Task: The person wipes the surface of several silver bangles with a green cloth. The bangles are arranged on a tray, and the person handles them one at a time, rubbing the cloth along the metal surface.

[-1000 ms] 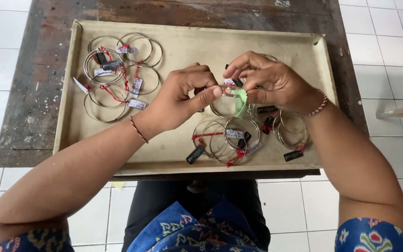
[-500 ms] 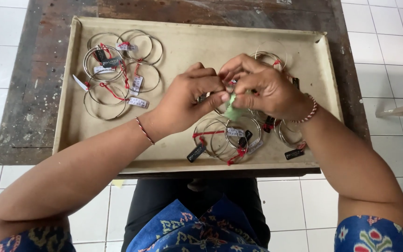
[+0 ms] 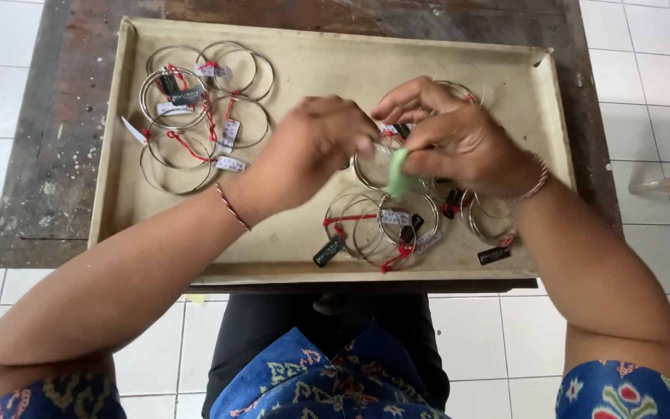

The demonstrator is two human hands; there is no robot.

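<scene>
My left hand (image 3: 312, 155) and my right hand (image 3: 459, 143) meet over the middle of a shallow beige tray (image 3: 304, 74). Between them they hold a thin silver bangle (image 3: 367, 172) with a small tag on a red string. My right hand also pinches a small pale green cloth (image 3: 399, 172) against the bangle. Just below the hands lies a cluster of silver bangles (image 3: 378, 225) with black and white tags and red strings. More bangles (image 3: 490, 217) lie partly hidden under my right wrist.
A second group of tagged silver bangles (image 3: 195, 109) lies in the tray's far left corner. The tray sits on a worn dark wooden table (image 3: 48, 140) over a white tiled floor (image 3: 637, 93). My lap in blue patterned cloth (image 3: 327, 372) is at the near edge.
Both hands have shifted slightly on the bangle, and the green cloth now hangs lower from my right fingers. The bangles in the tray have not moved.
</scene>
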